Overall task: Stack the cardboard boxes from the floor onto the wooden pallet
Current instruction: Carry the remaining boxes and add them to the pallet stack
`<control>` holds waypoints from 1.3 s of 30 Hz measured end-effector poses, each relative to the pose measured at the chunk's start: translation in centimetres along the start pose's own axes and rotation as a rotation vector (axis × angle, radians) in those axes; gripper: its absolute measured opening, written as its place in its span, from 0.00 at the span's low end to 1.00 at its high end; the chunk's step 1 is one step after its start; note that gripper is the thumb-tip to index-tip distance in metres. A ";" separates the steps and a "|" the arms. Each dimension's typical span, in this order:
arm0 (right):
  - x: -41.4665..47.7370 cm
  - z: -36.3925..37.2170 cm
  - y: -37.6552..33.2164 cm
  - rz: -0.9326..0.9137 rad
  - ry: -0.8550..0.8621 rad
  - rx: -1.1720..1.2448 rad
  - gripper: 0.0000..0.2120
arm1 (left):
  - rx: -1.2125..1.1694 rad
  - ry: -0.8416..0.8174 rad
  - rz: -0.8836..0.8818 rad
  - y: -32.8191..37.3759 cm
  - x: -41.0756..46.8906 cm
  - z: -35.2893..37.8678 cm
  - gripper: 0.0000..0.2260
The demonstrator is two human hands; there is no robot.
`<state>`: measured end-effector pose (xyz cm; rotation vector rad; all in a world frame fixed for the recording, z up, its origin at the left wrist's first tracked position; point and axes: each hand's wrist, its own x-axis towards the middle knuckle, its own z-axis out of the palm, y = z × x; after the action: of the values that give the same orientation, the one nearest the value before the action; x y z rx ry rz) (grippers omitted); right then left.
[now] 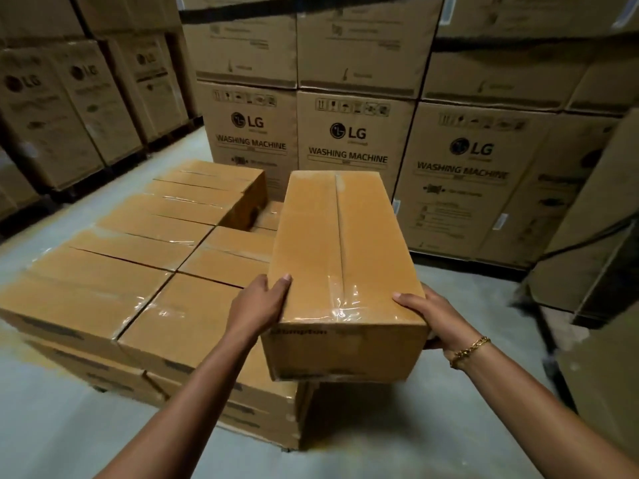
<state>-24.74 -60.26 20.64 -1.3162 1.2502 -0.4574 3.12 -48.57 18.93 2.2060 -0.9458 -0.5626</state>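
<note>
- We have the carried box [340, 271] at 12 o'clock, left hand [257, 305] on its near-left corner, right hand [435, 319] on its near-right corner.
- Box stack [138, 271] at 10 o'clock; the carried box is over its right edge.
- Floor [69, 426] runs in front of the stack, at 7 o'clock.
- Washing-machine cartons [349, 143] form a wall behind both.
- Left cartons [52, 108] at 9 o'clock, right cartons [594, 219] at 3.

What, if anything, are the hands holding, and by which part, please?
A taped cardboard box, held at its near end: the left hand grips the left side, the right hand the right side, thumbs on top.
</note>
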 end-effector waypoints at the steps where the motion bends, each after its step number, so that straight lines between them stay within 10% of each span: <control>1: 0.9 -1.6 -0.1 0.010 0.009 -0.003 0.10 | 0.010 -0.005 0.004 1.4 0.8 1.4 0.24; 25: 42.5 -18.8 -8.8 0.204 -0.171 -0.232 0.16 | 0.019 -0.134 -0.285 16.0 30.6 22.1 0.30; 35: 62.7 -19.5 -14.7 0.192 -0.430 -0.460 0.07 | -0.064 0.018 -0.528 19.3 40.2 28.7 0.30; 39: 71.2 -19.5 -16.1 0.167 -0.571 -0.511 0.20 | -0.113 0.114 -0.633 21.6 43.3 32.5 0.30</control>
<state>-10.95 -133.78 9.58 -1.5991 1.0011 0.3702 1.39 -105.53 6.71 2.3870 -0.1313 -0.7377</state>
